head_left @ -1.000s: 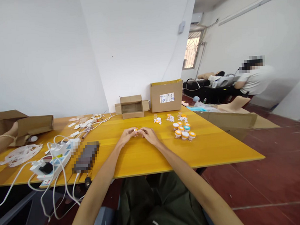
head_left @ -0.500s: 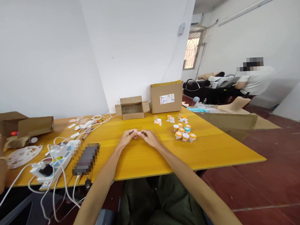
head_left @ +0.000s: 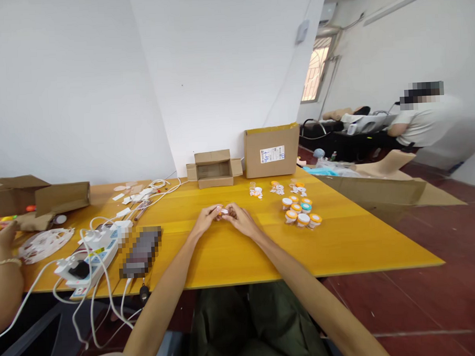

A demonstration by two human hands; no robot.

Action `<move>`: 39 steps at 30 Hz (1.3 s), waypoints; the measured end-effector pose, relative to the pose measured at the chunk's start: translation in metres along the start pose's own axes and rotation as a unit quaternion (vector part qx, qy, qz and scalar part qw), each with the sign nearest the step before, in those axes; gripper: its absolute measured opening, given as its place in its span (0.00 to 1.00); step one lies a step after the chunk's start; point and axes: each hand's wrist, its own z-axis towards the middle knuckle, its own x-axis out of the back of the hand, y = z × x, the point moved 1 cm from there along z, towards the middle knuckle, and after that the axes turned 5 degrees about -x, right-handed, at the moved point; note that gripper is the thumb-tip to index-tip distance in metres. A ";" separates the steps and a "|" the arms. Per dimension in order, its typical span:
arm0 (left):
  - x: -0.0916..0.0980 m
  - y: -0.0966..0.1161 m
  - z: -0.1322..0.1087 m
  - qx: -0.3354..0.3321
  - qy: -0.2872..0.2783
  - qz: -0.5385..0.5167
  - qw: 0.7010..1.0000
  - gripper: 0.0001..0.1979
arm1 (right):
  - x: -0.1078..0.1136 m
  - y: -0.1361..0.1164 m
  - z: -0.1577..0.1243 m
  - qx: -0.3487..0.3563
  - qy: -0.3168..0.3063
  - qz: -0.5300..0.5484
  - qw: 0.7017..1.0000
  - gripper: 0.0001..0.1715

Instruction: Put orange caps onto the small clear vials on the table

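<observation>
Over the middle of the wooden table (head_left: 241, 256), both my hands grip a small clear jar (head_left: 224, 212) that shows some orange, probably its lid. My left hand (head_left: 207, 220) pinches it from the left, and my right hand (head_left: 241, 220) has its fingers closed round the other end. Fingers cover much of the jar, and its contents cannot be made out. To the right of my hands stands a cluster of similar small jars (head_left: 303, 221) with orange, white and teal lids. Behind them lie small piles of white pieces (head_left: 256, 194) with loose lids and clear cups.
An open carton (head_left: 214, 181) and a taller labelled box (head_left: 271, 163) stand against the wall. At left are a power strip (head_left: 103, 254), cables, a blurred-out phone (head_left: 142, 251) and another person's hand (head_left: 3, 238) with colourful items. Another person (head_left: 424, 120) sits far right.
The view has shifted slightly, so things appear further right. My fingers have turned the jar a little, and more of it shows. At left, the other person's hand has come further into view.
</observation>
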 end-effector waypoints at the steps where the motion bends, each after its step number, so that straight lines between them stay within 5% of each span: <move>1: 0.000 0.000 0.000 0.000 -0.001 0.002 1.000 0.25 | 0.000 -0.001 -0.001 0.006 0.001 -0.006 1.000 0.10; 14: 0.000 -0.002 0.000 -0.004 -0.006 0.022 1.000 0.26 | 0.001 0.001 0.000 -0.022 0.012 -0.137 0.990 0.19; 18: 0.000 -0.001 0.000 0.000 0.003 0.031 1.000 0.25 | 0.000 -0.004 0.000 -0.038 0.010 -0.113 0.993 0.13; 22: -0.001 0.001 -0.001 -0.009 0.003 0.044 0.999 0.24 | -0.002 -0.006 -0.002 -0.035 0.008 -0.073 0.997 0.20; 27: -0.003 0.002 -0.001 0.002 -0.007 0.029 1.000 0.23 | -0.001 -0.006 -0.002 -0.009 0.013 -0.075 0.997 0.08; 33: -0.001 0.004 -0.003 0.016 -0.006 0.026 1.000 0.23 | -0.002 -0.012 -0.001 -0.027 -0.007 -0.134 0.991 0.17; 37: 0.000 0.007 -0.006 0.015 0.006 0.025 1.000 0.22 | -0.005 -0.012 -0.003 -0.039 -0.001 -0.121 0.992 0.10; 39: 0.000 0.009 -0.008 0.011 0.011 0.022 1.000 0.21 | -0.007 -0.008 -0.004 -0.052 0.003 -0.100 0.994 0.14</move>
